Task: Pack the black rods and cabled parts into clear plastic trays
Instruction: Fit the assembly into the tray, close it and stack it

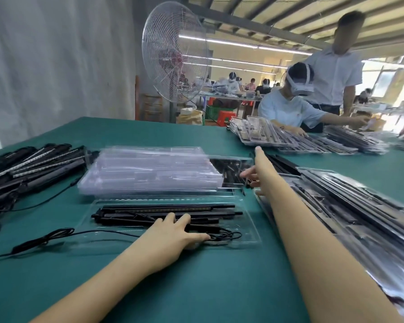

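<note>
Pressing down with the left hand (173,231) on the black rods (168,209) lying in the clear tray (251,229), fingers straight, thumb at the coiled cable (228,236) along the tray's near edge. Reaching past the tray's far right corner with the right hand (259,173), fingers spread wide, holding nothing. Behind the tray, a stack of empty trays (149,171); left of it, loose rods (33,166); right of it, packed trays (359,206).
</note>
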`<action>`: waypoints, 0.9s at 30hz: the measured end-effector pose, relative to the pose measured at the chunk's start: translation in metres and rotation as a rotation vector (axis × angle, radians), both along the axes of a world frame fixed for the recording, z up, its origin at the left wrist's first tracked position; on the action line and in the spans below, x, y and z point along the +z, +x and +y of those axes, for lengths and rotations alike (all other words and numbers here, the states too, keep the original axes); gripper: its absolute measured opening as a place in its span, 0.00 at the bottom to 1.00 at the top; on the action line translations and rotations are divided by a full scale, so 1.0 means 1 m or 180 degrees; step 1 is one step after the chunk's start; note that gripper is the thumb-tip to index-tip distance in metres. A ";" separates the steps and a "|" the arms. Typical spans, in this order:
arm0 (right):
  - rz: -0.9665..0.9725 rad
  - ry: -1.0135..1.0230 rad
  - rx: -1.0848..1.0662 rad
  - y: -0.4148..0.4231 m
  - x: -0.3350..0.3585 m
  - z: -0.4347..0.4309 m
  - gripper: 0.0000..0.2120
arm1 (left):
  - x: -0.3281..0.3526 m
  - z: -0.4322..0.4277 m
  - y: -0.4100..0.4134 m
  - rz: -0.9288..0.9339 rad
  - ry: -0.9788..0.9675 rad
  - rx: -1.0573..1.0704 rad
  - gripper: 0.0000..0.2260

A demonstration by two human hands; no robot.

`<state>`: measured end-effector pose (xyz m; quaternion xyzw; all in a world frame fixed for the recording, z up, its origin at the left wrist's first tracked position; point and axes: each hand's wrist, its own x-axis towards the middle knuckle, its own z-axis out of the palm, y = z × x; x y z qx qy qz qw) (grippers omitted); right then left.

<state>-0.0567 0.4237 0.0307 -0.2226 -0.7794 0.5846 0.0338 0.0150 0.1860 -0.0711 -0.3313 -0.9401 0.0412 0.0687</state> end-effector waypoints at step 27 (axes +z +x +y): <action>-0.0351 0.3367 0.0469 0.077 -0.097 -0.040 0.25 | 0.002 0.000 0.016 -0.0863 -0.0115 0.0313 0.21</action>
